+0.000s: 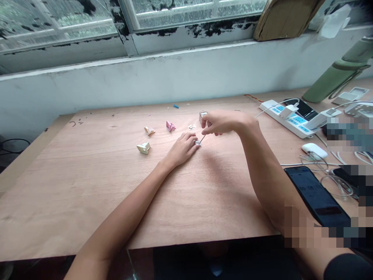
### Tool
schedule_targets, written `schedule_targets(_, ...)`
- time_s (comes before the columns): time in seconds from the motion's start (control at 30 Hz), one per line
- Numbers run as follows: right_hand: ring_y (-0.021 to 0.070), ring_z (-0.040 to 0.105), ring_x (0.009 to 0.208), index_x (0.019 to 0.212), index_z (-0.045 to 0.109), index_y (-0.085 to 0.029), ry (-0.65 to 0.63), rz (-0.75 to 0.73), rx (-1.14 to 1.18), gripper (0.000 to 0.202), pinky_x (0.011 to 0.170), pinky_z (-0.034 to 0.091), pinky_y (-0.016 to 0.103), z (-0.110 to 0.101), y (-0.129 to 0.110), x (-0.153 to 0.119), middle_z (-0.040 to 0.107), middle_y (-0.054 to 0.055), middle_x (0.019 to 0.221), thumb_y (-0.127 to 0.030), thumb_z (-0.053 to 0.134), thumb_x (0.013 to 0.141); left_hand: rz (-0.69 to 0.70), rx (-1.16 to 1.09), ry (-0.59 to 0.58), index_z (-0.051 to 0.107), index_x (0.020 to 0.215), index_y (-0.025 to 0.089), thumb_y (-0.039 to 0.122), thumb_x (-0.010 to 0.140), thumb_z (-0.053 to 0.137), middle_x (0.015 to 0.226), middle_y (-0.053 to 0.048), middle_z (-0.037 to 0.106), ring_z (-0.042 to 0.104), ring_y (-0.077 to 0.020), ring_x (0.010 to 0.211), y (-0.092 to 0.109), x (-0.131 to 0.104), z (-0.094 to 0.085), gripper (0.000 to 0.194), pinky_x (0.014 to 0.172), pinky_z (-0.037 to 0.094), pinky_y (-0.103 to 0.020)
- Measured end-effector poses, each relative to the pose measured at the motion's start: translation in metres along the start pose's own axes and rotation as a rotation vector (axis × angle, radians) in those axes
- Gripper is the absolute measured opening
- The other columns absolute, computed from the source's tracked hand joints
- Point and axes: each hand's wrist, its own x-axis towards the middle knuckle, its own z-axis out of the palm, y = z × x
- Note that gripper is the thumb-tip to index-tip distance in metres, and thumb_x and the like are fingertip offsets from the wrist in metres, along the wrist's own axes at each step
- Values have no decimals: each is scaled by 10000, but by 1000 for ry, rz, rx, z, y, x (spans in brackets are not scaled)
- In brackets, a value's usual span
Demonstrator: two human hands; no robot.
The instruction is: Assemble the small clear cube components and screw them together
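Observation:
My left hand [184,148] rests on the wooden table, its fingertips pressed on a small white piece [198,143]. Above and to the right, my right hand [214,122] pinches a thin metal tool [203,138] whose tip points down at that piece. Just behind my right fingers is a small clear box [203,115]. A small white item with dark marks [192,127] lies behind my left hand. To the left sit a pink piece [170,126], a cream piece [149,130] and a pale yellow piece [143,147].
A tiny blue part [176,106] lies near the table's back. On the right are a power strip [287,118] with plugs and cables, a white case [314,150], a phone [316,194] by my right forearm, and a green bottle [329,79]. A wall [163,81] borders the back.

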Motion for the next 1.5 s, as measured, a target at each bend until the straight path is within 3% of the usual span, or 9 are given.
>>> schedule_targets(0.93,182,631,714,1156,683,-228,1,-7,-21,309,593,374,284,0,-3,0,712,64,833,-431,651,925,11,24,-9,625,1158,205,332,1030,486,1304,-110,607,534,-262,1265,1,0,-1,228,1111,461,-463)
schedule_targets(1.23,187,631,693,1089,684,-220,-35,-3,-17,262,591,363,291,1,1,6,709,67,814,-415,633,922,47,42,-32,561,1312,203,315,1024,502,1343,-118,613,555,-267,1266,2,0,-2,315,1089,468,-465)
schedule_targets(1.5,179,608,688,1061,675,-216,-60,-5,-28,230,591,340,291,3,1,8,690,58,791,-384,615,917,58,29,0,640,1170,203,309,1029,498,1261,-102,652,575,-250,1207,1,-1,0,226,1075,479,-451)
